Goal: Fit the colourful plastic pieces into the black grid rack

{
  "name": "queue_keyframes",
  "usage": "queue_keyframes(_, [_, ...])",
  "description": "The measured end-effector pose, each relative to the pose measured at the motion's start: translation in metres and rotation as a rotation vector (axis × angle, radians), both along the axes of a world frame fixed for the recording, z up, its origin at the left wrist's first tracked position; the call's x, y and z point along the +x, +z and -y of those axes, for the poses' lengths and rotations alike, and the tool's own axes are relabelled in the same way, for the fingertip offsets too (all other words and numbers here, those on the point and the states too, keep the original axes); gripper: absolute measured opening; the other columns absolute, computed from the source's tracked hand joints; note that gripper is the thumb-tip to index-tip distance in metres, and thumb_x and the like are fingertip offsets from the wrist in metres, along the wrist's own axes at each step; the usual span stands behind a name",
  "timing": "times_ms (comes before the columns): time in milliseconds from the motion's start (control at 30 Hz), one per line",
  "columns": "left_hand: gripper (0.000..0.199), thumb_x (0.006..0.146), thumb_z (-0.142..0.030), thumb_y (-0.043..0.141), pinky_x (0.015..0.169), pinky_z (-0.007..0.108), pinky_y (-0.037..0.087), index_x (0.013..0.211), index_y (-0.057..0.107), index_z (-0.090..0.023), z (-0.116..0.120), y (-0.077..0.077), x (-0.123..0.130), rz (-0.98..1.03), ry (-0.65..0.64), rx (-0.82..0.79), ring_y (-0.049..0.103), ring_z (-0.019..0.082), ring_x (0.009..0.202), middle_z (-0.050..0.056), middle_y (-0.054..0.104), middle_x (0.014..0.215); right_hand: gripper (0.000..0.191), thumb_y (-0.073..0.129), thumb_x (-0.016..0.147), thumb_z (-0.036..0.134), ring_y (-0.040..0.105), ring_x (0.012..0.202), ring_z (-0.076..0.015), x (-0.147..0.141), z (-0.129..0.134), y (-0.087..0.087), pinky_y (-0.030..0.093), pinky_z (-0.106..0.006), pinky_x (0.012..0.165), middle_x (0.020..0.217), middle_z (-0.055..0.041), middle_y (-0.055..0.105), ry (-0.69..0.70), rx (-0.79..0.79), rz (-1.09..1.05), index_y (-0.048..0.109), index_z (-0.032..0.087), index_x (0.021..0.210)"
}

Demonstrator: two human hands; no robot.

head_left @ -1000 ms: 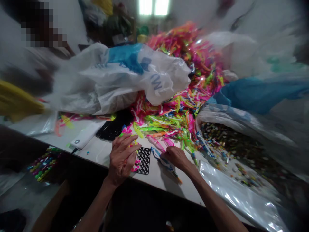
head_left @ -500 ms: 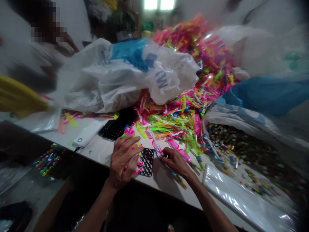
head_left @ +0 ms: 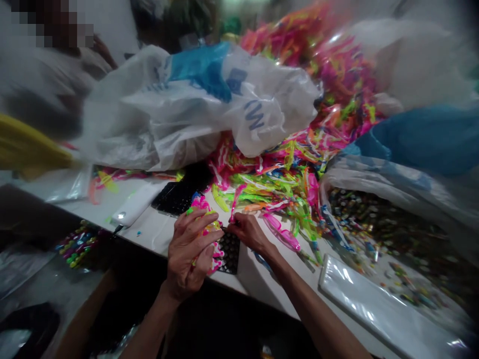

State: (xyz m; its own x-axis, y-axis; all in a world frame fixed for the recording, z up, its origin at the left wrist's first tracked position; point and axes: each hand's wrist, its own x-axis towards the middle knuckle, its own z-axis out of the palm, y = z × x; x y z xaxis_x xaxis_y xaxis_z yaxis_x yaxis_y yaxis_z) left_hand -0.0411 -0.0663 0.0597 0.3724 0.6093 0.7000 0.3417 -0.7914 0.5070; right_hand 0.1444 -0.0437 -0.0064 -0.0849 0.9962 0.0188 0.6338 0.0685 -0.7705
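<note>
My left hand (head_left: 190,252) is cupped over a bunch of small pink and yellow plastic pieces (head_left: 216,257), its fingers lying across them and the thumb at the near side. These pieces stand at the left part of a black gridded tray (head_left: 229,253) on the white table; the hand hides some of them. Over the tray's far right corner, my right hand (head_left: 249,232) pinches a slim pink plastic strip (head_left: 236,199) that points up and away. Its fingertips are close to the tray's holes. Just right of it lies a clear pink plastic piece (head_left: 280,232).
A heap of neon plastic pieces (head_left: 277,184) spreads behind my hands, beside a large white plastic bag (head_left: 202,114). At left are a white device (head_left: 134,203) and another black tray (head_left: 174,198). A silvery packet (head_left: 374,304) lies right. A person (head_left: 56,75) is at far left.
My right hand has moved left and slightly away, from beside the tray to over its far right corner, with the pink strip now upright. My left hand stays over the pieces.
</note>
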Motion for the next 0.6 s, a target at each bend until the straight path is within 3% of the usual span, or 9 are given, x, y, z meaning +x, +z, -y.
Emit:
queue_keyframes(167, [0.033,0.079,-0.013,0.047,0.097,0.054,0.034,0.106,0.063,-0.024,0.000,0.002,0.002,-0.020,-0.005,0.018,0.044,0.028,0.116,0.005,0.056,0.120,0.019,0.041,0.078,0.009,0.054,0.068,-0.0159,-0.025,0.002,0.008,0.030,-0.025,0.057,0.081,-0.0078,0.062,0.055,0.006,0.440,0.058,0.014,0.083])
queue_keyframes(267, [0.031,0.079,-0.013,0.047,0.098,0.054,0.032,0.104,0.063,-0.024,-0.002,0.002,0.002,-0.015,0.017,0.025,0.045,0.028,0.116,0.005,0.058,0.118,0.024,0.041,0.078,0.009,0.058,0.077,-0.0172,-0.028,0.010,0.021,0.032,-0.025,0.060,0.091,-0.0083,0.062,0.036,-0.031,0.483,0.057,0.015,0.094])
queue_keyframes(367, [0.030,0.079,-0.013,0.048,0.098,0.053,0.033,0.102,0.064,-0.024,-0.003,0.000,0.003,0.017,0.026,0.033,0.046,0.027,0.115,0.005,0.059,0.117,0.027,0.049,0.080,0.019,0.057,0.086,-0.0178,-0.003,0.042,0.036,0.035,-0.025,0.065,0.105,-0.0085,0.058,-0.090,-0.075,0.475,0.053,0.016,0.107])
queue_keyframes(433, [0.029,0.080,-0.014,0.048,0.099,0.051,0.033,0.101,0.064,-0.024,-0.003,0.000,0.004,0.039,0.022,0.039,0.046,0.026,0.115,0.004,0.059,0.116,0.025,0.056,0.077,0.027,0.057,0.088,-0.0209,0.021,0.072,0.042,0.035,-0.026,0.064,0.102,-0.0096,0.059,-0.164,-0.209,0.559,0.056,0.015,0.099])
queue_keyframes(500, [0.028,0.080,-0.014,0.048,0.099,0.050,0.033,0.101,0.064,-0.025,-0.002,0.000,0.005,0.053,0.023,0.042,0.046,0.025,0.115,0.003,0.059,0.116,0.022,0.060,0.073,0.029,0.058,0.084,-0.0233,0.041,0.098,0.038,0.032,-0.027,0.060,0.092,-0.0098,0.062,-0.149,-0.388,0.657,0.059,0.014,0.089])
queue_keyframes(600, [0.028,0.081,-0.014,0.047,0.099,0.051,0.032,0.101,0.064,-0.025,-0.002,0.000,0.005,0.045,0.034,0.042,0.046,0.024,0.115,0.004,0.059,0.115,0.013,0.050,0.076,0.018,0.059,0.078,-0.0217,0.054,0.120,0.024,0.027,-0.026,0.056,0.087,-0.0094,0.063,-0.110,-0.429,0.715,0.060,0.015,0.084])
